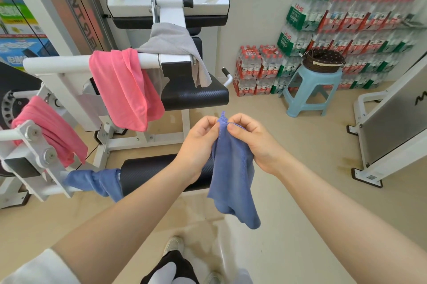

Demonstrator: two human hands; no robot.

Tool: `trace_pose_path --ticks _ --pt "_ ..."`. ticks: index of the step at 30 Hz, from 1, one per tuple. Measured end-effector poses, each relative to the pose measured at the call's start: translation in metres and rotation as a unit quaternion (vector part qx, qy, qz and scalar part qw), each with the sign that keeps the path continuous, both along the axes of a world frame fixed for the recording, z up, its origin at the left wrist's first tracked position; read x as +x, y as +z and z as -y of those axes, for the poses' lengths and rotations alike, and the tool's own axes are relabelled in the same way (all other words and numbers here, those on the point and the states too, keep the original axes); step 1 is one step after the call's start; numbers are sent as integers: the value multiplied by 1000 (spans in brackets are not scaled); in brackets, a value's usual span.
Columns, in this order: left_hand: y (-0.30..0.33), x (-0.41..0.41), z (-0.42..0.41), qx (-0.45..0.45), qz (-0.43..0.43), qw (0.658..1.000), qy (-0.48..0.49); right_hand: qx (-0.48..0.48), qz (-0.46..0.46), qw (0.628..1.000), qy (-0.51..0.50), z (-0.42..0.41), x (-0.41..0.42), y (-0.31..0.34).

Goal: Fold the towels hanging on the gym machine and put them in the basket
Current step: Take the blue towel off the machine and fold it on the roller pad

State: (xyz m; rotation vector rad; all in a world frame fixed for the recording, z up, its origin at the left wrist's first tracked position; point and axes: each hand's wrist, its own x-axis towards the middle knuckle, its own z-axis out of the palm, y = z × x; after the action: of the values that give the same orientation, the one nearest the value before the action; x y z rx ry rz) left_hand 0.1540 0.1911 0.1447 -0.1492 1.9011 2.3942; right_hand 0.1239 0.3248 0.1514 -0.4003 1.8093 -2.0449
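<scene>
My left hand [198, 142] and my right hand [251, 140] pinch the top edge of a blue towel [233, 177], which hangs down loosely between them above the floor. On the white gym machine [57, 65] a pink towel [124, 89] drapes over the horizontal bar, with a grey towel [175, 48] beside it over the seat post. A second pink towel [48, 129] lies on the lower left arm, and another blue towel [97, 182] is wrapped on the low bar by the black roller. The dark woven basket [323, 60] sits on a light blue stool [309, 92] at the right.
Shrink-wrapped packs of water bottles [346, 29] are stacked against the back wall behind the stool. Another white machine frame [392, 126] stands at the right. My shoes show at the bottom on the beige floor [300, 191].
</scene>
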Motion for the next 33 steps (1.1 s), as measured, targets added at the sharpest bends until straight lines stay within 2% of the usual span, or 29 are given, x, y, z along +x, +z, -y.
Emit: trace_pose_path --ticks 4,8,9,13,15,17,19,21,23,24,27,33 --pt "0 3 -1 39 -11 999 8 -33 28 999 3 -2 -3 1" --pt "-3 5 -1 49 3 999 -17 14 20 998 -56 2 -4 -1" --pt "-4 5 0 31 -2 999 -22 14 25 998 -61 2 -4 -3" --pt "-4 -2 7 -179 -66 980 -56 4 42 998 -49 -2 -4 -8" --pt "2 -6 10 -195 -82 974 -78 -20 56 998 -24 -6 -7 -10" --pt "8 -10 13 -164 -87 979 -78 -18 58 998 4 -11 -9 -13" --pt "14 -15 17 -112 -88 989 -29 20 55 998 35 -18 -12 -16" --pt "18 -23 23 -22 -74 996 47 81 60 993 66 -27 -14 -19" --pt "18 -31 36 78 -37 991 105 183 49 978 86 -35 -16 -24" --pt "17 -35 45 101 -19 987 124 238 40 966 89 -39 -16 -27" --pt "7 -38 66 82 10 985 151 376 5 920 105 -48 -18 -44" --pt "-14 -38 84 2 37 981 191 526 -92 839 102 -58 -41 -67"
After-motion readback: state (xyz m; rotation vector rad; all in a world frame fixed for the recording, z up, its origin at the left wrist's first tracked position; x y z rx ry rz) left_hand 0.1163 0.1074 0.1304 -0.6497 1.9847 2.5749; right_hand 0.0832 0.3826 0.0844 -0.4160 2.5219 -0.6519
